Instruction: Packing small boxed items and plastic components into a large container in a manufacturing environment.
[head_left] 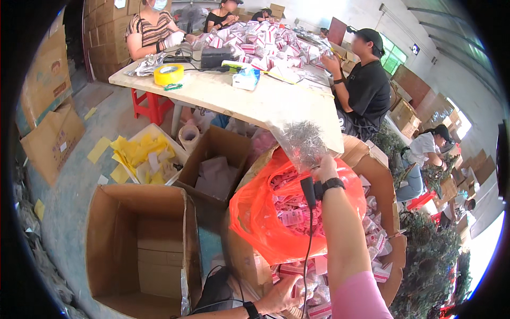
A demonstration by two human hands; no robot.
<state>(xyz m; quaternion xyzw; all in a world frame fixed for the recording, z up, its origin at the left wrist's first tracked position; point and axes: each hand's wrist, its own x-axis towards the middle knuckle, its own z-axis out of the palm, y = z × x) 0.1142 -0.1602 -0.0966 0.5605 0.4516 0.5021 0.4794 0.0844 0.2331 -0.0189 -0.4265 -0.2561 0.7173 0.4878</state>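
My right hand [325, 169], its arm stretched forward, is closed on the neck of a clear plastic bag [304, 142] of thin silver metal pieces at the table's near corner. Beneath it, an orange-red plastic bag [245, 212] lies open, with pink and red small packets [292, 217] inside. That bag rests in a large cardboard box [392, 223] among many clear packets with red-and-white labels [378, 239]. Low in the view, my left hand [280, 295] has its fingers apart beside these packets; the fingertips are partly hidden. A black cable with a dark plug-like end [308, 191] hangs past my right wrist.
An open cardboard box [159, 266] stands at lower left. Beyond it are a smaller box [218, 178] and a white bin [178, 149] with yellow pieces. The table [212, 87] bears yellow tape [168, 74] and heaped packets [260, 42]. A co-worker [366, 80] sits right, others farther back.
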